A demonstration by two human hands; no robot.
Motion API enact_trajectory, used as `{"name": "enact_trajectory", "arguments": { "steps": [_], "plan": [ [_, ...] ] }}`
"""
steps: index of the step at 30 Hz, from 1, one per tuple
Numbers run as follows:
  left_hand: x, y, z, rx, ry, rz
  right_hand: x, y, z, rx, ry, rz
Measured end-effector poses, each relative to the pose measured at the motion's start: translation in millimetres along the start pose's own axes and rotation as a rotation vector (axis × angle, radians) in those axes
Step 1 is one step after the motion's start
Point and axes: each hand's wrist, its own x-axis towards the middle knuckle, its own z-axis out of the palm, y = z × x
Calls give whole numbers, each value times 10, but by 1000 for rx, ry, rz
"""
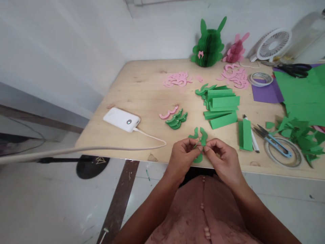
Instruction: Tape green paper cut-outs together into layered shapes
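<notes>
Two hands are pinching a small piece of green paper (203, 135). The left hand (180, 157) is squeezing it between thumb and fingers, and the right hand (224, 159) is gripping it the same way, with the fingertips almost meeting. The green paper is sitting low over the front edge of the desk (144, 84), close to the person's tummy. It is looking bright green and flat, with wavy, bumpy sides. Two curvy bits are poking up above the fingers, and a round bit is showing below them. The fingers are hiding the middle, so I cannot tell if it is one piece or a few.

Just past the left hand, a little pile of green cut-outs (175, 122) is lying with curvy edges, and a pink wavy strip (169, 113) is resting beside it. Farther back, a green paper bunny (209, 47) is standing by the wall.
</notes>
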Motion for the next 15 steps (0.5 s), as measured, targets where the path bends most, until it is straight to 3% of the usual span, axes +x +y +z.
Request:
{"name": "enact_trajectory", "arguments": {
  "steps": [15],
  "plan": [
    [-29, 13, -7, 17, -35, -4, 9, 4, 0, 83, 9, 12]
  ]
}}
